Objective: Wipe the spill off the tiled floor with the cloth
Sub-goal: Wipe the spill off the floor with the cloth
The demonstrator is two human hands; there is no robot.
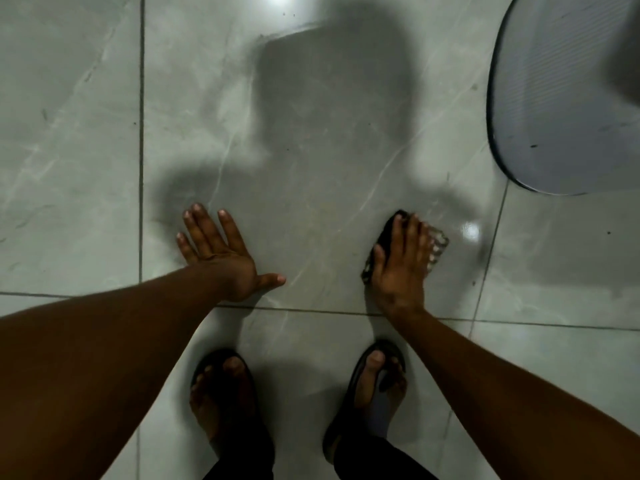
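Right hand [401, 268] presses cloth [382, 233] flat on tiled floor [311, 150], fingers straight, not curled. Left hand [221, 258] flat on floor, fingers spread, released

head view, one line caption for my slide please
Right hand presses a dark patterned cloth onto the glossy grey marbled tiled floor while the left hand rests flat on it.

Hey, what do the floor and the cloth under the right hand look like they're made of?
Floor: probably glazed ceramic or porcelain tile; grey veining, grout lines, glossy glare. Cloth: dark soft fabric, apparently; mostly hidden beneath the right hand.
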